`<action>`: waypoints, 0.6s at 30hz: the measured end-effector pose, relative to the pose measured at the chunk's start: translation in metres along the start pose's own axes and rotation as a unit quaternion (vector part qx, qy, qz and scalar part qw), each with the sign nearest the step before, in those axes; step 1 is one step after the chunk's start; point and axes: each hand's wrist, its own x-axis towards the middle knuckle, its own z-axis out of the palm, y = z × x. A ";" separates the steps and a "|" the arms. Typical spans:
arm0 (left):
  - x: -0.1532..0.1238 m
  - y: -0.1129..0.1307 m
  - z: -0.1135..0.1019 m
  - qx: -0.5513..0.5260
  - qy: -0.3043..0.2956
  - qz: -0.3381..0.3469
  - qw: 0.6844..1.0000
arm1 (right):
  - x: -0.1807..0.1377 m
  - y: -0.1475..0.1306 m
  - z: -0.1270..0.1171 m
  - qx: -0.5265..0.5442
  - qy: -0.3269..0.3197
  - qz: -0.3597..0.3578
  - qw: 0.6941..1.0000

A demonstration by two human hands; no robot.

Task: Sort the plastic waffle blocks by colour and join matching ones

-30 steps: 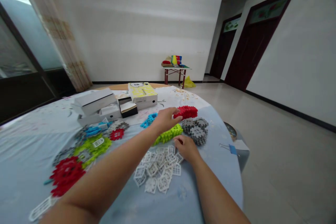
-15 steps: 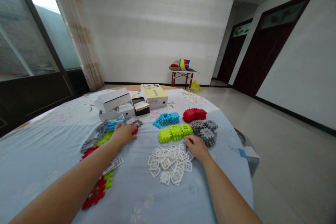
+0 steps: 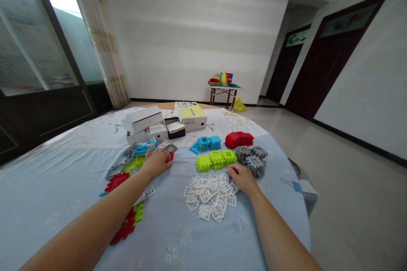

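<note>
My left hand [image 3: 158,162] lies over the mixed pile at the left, its fingers curled down next to a red toothed building piece [image 3: 171,156]. What those fingers hold, if anything, is hidden. Around it are blue pieces [image 3: 141,148], green pieces [image 3: 135,163] and a larger red piece [image 3: 116,181]. My right hand [image 3: 244,178] rests with bent, closed fingers between the row of stacked lime-green pieces [image 3: 216,160] and the heap of white window-grid pieces [image 3: 210,194]. Nothing can be made out in its fingertips. Stacked grey pieces [image 3: 255,165] stand just beyond it.
Stacks of blue pieces [image 3: 206,142] and red pieces [image 3: 239,139] stand farther back. Behind the left pile are white boxes [image 3: 143,119], a black open box [image 3: 176,132] and a yellow-and-white box [image 3: 190,116]. The table's rounded edge [image 3: 300,186] runs along the right.
The whole view has shifted slightly, so everything appears a little farther right. Both hands stay over nearly the same spots, and the left fingers have bent a little.
</note>
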 end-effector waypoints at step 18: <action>0.000 0.001 -0.006 -0.071 -0.101 0.030 0.992 | 0.001 -0.001 0.000 -0.009 0.010 -0.012 1.000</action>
